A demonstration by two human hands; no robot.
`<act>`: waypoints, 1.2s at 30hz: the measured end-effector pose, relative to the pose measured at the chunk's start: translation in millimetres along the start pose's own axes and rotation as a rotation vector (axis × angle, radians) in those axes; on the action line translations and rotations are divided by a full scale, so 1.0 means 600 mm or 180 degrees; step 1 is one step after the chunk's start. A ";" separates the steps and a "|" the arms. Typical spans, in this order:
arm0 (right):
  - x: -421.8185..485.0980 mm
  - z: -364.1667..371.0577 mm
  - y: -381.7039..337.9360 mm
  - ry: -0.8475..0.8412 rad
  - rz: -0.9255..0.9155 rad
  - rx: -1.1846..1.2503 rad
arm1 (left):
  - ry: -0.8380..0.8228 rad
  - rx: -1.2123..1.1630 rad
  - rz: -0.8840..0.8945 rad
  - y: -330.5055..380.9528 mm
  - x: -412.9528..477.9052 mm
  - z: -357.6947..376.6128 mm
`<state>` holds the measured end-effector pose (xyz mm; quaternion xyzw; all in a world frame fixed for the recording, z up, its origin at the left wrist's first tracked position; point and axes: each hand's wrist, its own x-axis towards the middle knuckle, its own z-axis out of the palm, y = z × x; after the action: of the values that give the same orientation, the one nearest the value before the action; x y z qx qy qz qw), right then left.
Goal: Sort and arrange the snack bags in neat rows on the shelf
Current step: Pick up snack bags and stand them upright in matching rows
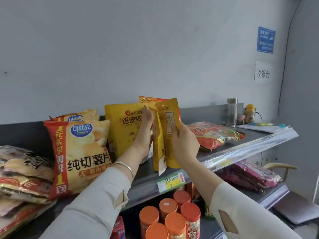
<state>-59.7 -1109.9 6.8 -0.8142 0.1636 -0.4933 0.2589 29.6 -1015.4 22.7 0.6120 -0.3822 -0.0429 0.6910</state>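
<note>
Several yellow nut pouches stand upright on the grey top shelf (241, 149). My right hand (184, 142) grips one yellow pouch (170, 118) by its right edge, its back label facing me. My left hand (144, 133) lies flat with straight fingers against the front of another yellow pouch (120, 128), between it and the held one. An orange-red bag (146, 99) peeks up behind them. Left of the pouches stand potato chip bags (77, 152), one in front of others.
A red snack bag (212, 133) lies flat on the shelf to the right. Flat bags (20, 178) are stacked at far left. A glass bottle (231, 112) and small items stand at the shelf's far right. Orange-lidded canisters (172, 214) fill the lower shelf, dark red bags (248, 175) beside them.
</note>
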 end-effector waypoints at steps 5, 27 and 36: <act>-0.005 0.004 -0.008 0.0051 -0.0051 0.0006 | 0.0070 0.0418 0.0471 0.010 -0.084 0.020; -0.100 0.063 -0.017 -0.1463 -0.0160 0.0712 | 0.1907 0.0673 0.0623 -0.032 -0.130 0.006; -0.104 0.065 0.013 -0.1210 -0.0003 0.1095 | 0.1544 0.2284 0.0102 -0.038 -0.131 -0.001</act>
<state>-53.7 -1073.5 -57.2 -0.8363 0.0252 -0.3521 0.4195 -16.3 -979.2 -34.7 0.7998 -0.2090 0.2485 0.5049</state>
